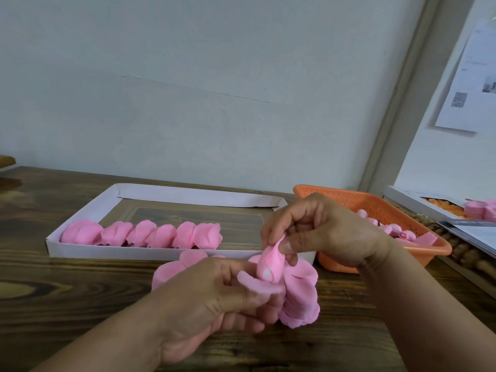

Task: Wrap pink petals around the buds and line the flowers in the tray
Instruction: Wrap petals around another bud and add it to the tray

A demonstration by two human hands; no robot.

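Nearest, the left hand (214,296) cups loose pink petals (300,296) just in front of the tray (150,252); the right hand (322,229) pinches a bud (269,261) by its tip. Petals look light, soft, easily creased: hold at the base. Six flowers (142,234) line the tray; beside it, an orange basket (375,208) holds more buds.

On the desk (67,285), the tray (150,253) lies at ten o'clock with a row of flowers (142,235) along its near wall. The basket (381,208) sits to its right at two o'clock, buds (397,232) inside. A petal stack (300,299) rests just before the tray, at centre.
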